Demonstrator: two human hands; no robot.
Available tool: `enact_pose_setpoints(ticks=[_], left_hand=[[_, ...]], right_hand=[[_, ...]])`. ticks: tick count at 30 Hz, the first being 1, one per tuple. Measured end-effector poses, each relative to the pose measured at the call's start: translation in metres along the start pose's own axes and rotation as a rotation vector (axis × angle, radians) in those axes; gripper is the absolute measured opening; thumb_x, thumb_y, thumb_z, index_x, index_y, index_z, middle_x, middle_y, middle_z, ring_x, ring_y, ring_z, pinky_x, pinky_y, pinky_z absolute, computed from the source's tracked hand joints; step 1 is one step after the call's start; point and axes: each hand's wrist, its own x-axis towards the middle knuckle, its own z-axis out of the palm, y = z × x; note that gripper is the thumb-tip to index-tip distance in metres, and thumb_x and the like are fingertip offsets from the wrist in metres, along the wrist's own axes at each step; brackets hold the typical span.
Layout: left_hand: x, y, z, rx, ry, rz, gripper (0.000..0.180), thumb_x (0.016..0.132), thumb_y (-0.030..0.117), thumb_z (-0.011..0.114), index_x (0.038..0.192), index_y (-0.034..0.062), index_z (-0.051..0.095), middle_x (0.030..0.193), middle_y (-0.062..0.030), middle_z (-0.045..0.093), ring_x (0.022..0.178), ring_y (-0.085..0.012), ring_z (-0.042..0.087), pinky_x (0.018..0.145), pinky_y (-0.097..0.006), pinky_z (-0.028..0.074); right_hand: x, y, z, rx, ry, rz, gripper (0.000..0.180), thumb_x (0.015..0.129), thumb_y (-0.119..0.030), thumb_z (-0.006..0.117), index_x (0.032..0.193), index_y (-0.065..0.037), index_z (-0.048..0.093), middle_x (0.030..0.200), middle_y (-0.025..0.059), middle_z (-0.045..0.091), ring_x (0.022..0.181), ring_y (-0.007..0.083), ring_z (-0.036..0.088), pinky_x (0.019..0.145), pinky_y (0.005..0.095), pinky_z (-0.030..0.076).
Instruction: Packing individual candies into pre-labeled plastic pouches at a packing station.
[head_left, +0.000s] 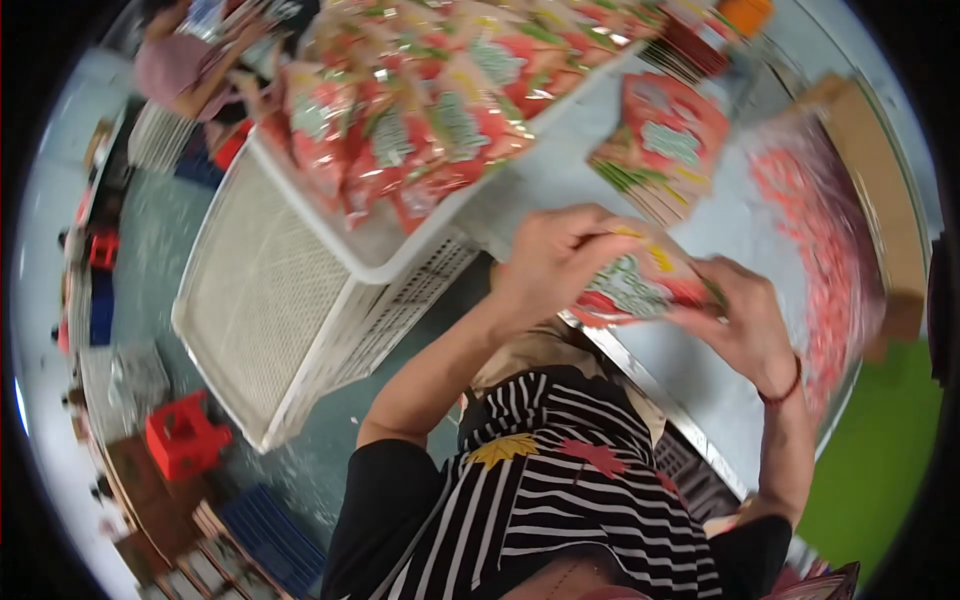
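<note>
In front of my body, a red and tan printed candy pouch (pixel 640 285) is held up between both hands. My left hand (pixel 560 255) is closed on its left end, thumb laid along the top. The fingers of my right hand (pixel 735 315) pinch the other end. A stack of flat pouches (pixel 670 140) lies fanned on the table (pixel 560 175) just beyond my hands. On the right, a clear plastic bag (pixel 815 190) spreads over many small pink-red pieces (pixel 800 240). What is inside the held pouch is hidden.
Left of the table stands a white plastic crate (pixel 370 272) heaped with filled pouches (pixel 430 110). Another stack of pouches (pixel 690 45) lies at the back. A cardboard box (pixel 875 180) borders the right. A red stool (pixel 185 435) and a co-worker (pixel 185 65) are at the left.
</note>
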Motion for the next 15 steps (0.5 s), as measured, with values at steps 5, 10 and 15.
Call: enact_pose_setpoints(ticks=[5,10,15], left_hand=[[0.004,0.000,0.013,-0.136,-0.041,0.011,0.009,0.086,0.002,0.061,0.090,-0.0030,0.068,0.083,-0.0056,0.069,0.075,-0.0059,0.060,0.068,-0.020,0.049],[-0.004,-0.006,0.005,-0.248,0.012,-0.076,0.011,0.087,0.002,0.060,0.094,-0.0039,0.067,0.084,-0.0045,0.069,0.074,-0.0064,0.061,0.067,-0.021,0.050],[-0.006,-0.010,-0.029,-0.119,-0.019,-0.018,0.013,0.089,0.003,0.057,0.096,-0.0031,0.067,0.085,-0.0049,0.068,0.077,-0.0066,0.061,0.069,-0.021,0.050]], right_hand=[[0.003,0.002,-0.002,-0.208,-0.040,-0.029,0.020,0.077,-0.012,0.071,0.077,0.004,0.059,0.066,0.0143,0.053,0.058,0.0304,0.052,0.053,0.0365,0.041],[0.004,-0.008,0.000,-0.046,-0.081,0.044,0.020,0.077,-0.011,0.071,0.083,0.004,0.060,0.067,0.0142,0.053,0.057,0.0276,0.053,0.054,0.0344,0.043],[0.016,-0.008,0.007,-0.038,-0.241,0.060,0.021,0.079,-0.008,0.071,0.094,0.004,0.062,0.073,0.0109,0.060,0.061,0.0165,0.055,0.056,0.0292,0.044]])
